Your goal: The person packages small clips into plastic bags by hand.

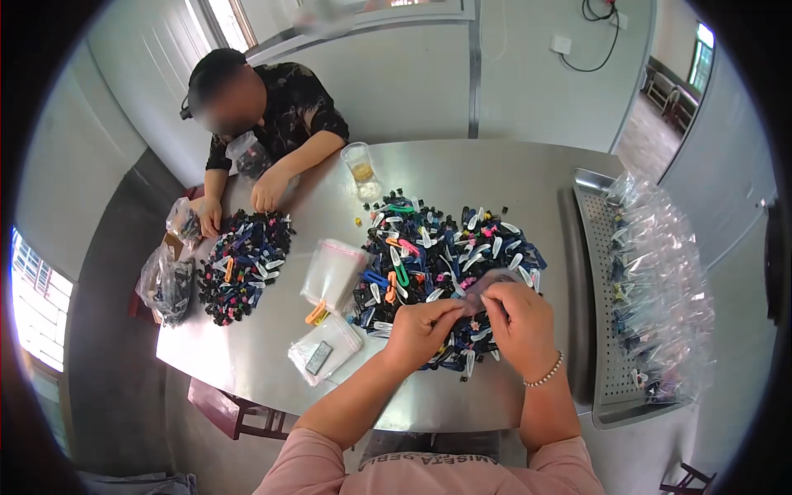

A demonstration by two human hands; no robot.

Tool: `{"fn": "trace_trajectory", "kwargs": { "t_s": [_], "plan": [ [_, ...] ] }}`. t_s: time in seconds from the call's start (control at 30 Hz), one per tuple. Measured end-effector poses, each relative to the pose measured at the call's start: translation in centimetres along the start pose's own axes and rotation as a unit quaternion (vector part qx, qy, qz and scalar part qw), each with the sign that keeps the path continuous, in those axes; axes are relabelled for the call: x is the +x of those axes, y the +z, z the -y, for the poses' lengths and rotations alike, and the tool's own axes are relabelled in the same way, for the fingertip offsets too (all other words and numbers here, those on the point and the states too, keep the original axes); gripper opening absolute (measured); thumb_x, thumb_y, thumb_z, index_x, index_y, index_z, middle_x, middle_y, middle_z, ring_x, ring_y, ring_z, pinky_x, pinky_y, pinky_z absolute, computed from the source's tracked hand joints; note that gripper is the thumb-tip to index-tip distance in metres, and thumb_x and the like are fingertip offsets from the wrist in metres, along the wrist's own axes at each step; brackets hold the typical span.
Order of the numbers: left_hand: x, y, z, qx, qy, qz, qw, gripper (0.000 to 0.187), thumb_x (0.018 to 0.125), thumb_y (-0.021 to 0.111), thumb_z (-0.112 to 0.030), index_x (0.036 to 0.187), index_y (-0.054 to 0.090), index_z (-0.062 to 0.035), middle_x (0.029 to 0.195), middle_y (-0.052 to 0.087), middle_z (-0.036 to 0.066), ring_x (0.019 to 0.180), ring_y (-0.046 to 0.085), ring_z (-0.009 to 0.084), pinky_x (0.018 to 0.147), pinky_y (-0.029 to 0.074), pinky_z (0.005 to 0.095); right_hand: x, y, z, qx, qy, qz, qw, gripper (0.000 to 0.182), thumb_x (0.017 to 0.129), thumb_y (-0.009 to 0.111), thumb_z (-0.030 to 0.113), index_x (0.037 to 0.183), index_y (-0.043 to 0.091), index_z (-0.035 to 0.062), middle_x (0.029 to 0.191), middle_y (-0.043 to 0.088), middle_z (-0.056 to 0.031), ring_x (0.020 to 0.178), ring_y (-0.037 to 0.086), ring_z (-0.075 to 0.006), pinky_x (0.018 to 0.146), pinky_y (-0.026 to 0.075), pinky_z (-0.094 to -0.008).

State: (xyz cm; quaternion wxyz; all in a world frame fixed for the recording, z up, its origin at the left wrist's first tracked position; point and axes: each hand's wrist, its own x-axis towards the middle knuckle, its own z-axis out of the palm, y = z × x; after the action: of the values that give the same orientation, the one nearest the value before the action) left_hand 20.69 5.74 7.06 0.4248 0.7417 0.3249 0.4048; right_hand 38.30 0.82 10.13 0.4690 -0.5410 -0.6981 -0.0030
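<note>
Over the near side of a big pile of hair clips [412, 256], both my hands pinch a small clear plastic bag [497, 279]. My left hand [419, 332] has its thumb and fingers closed on the bag's left edge. On the other edge, my right hand [523, 323] pinches with a beaded bracelet at its wrist. The bag's contents are too blurred to make out. White, black, navy and coloured snap clips and small claw clips make up the pile. To the left of it lie a stack of clear bags [333, 271] and a second stack [309, 340] with a small grey rectangular object on it.
A metal perforated tray [606, 363] on the right holds many filled clear bags [660, 280]. Across the table, a person [285, 107] reaches toward a smaller clip pile [239, 264]. Filled bags [167, 285] stand at the left edge; a plastic cup [360, 163] stands at the back.
</note>
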Motion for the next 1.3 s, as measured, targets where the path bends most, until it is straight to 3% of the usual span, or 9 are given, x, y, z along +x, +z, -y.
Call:
{"fn": "trace_trajectory", "kwargs": {
  "t_s": [0.17,0.43,0.67,0.73,0.83,1.03,1.17,1.23,1.3],
  "plan": [
    [-0.3,-1.0,1.4,-0.016,-0.022,0.030,0.999,0.017,0.090,0.062,-0.004,0.105,0.068,0.0014,0.096,0.072,0.011,0.086,0.068,0.0120,0.077,0.053,0.0248,-0.2,0.3,0.8,-0.005,0.036,0.064,0.997,0.012,0.081,0.069,0.004,0.092,0.065,0.0038,0.080,0.067,-0.0103,0.064,0.064,-0.0282,0.057,0.049,-0.0321],
    [-0.7,-1.5,1.1,-0.023,-0.016,0.082,0.996,0.019,0.087,0.067,-0.007,0.105,0.069,-0.0012,0.097,0.072,0.011,0.086,0.069,0.0143,0.077,0.054,0.0260,-0.7,-0.1,1.4,0.069,0.087,0.094,0.989,0.011,0.083,0.067,-0.001,0.093,0.068,0.0028,0.087,0.071,-0.0071,0.062,0.061,-0.0102,0.053,0.046,-0.0220],
    [-0.5,-1.2,2.9,-0.050,-0.072,0.090,0.992,0.016,0.087,0.067,-0.004,0.102,0.070,0.0010,0.097,0.072,0.010,0.089,0.067,0.0116,0.081,0.052,0.0255,-1.1,0.1,-0.3,0.055,0.032,0.138,0.988,0.016,0.088,0.062,0.008,0.103,0.068,0.0064,0.089,0.070,-0.0109,0.071,0.068,-0.0214,0.064,0.053,-0.0283],
    [-0.6,-0.8,3.4,-0.067,-0.078,0.094,0.990,0.018,0.087,0.067,-0.004,0.104,0.069,0.0023,0.097,0.072,0.009,0.089,0.067,0.0115,0.081,0.053,0.0252,-0.7,-0.1,-0.4,0.096,0.074,0.061,0.991,0.019,0.091,0.057,0.006,0.107,0.068,0.0056,0.093,0.071,-0.0103,0.075,0.069,-0.0203,0.067,0.053,-0.0290],
    [-0.7,-0.7,3.4,-0.094,-0.113,0.062,0.987,0.023,0.090,0.065,-0.006,0.109,0.065,0.0069,0.098,0.071,0.010,0.091,0.068,0.0130,0.082,0.053,0.0246,-0.3,-0.1,-2.8,0.078,0.099,-0.174,0.977,0.037,0.095,0.052,0.006,0.132,0.051,-0.0011,0.127,0.060,-0.0188,0.115,0.060,-0.0253,0.090,0.049,-0.0309],
    [-0.6,-0.9,3.1,-0.090,-0.096,0.069,0.989,0.023,0.092,0.063,-0.007,0.110,0.064,0.0076,0.097,0.071,0.011,0.091,0.068,0.0131,0.081,0.053,0.0240,0.3,-0.5,-6.1,0.125,0.151,-0.196,0.961,0.065,0.094,0.056,0.010,0.149,0.023,0.0019,0.148,0.036,-0.0207,0.135,0.040,-0.0295,0.105,0.038,-0.0339],
    [-0.6,-1.0,3.4,-0.053,-0.056,0.028,0.997,0.024,0.090,0.065,-0.008,0.109,0.065,0.0059,0.097,0.071,0.012,0.092,0.067,0.0133,0.080,0.053,0.0248,0.0,0.3,-6.4,0.121,0.161,-0.192,0.961,0.062,0.093,0.058,0.010,0.147,0.029,0.0031,0.141,0.046,-0.0190,0.129,0.048,-0.0275,0.103,0.040,-0.0346],
    [-0.4,-1.2,2.6,0.014,0.002,-0.057,0.998,0.041,0.080,0.074,-0.010,0.118,0.061,0.0031,0.114,0.066,0.017,0.109,0.063,0.0227,0.090,0.050,0.0316,-0.1,0.5,-5.3,0.167,0.179,-0.060,0.968,0.051,0.092,0.058,0.004,0.141,0.042,0.0044,0.132,0.056,-0.0161,0.121,0.055,-0.0249,0.101,0.041,-0.0336],
    [0.2,-1.9,1.2,0.070,0.080,-0.118,0.987,0.050,0.077,0.076,-0.009,0.122,0.059,0.0012,0.123,0.061,0.017,0.116,0.058,0.0273,0.095,0.047,0.0344,0.1,1.2,-3.2,0.024,0.061,0.001,0.998,0.039,0.088,0.059,0.001,0.127,0.055,0.0043,0.120,0.063,-0.0141,0.111,0.062,-0.0247,0.095,0.047,-0.0340]
  ]
}}
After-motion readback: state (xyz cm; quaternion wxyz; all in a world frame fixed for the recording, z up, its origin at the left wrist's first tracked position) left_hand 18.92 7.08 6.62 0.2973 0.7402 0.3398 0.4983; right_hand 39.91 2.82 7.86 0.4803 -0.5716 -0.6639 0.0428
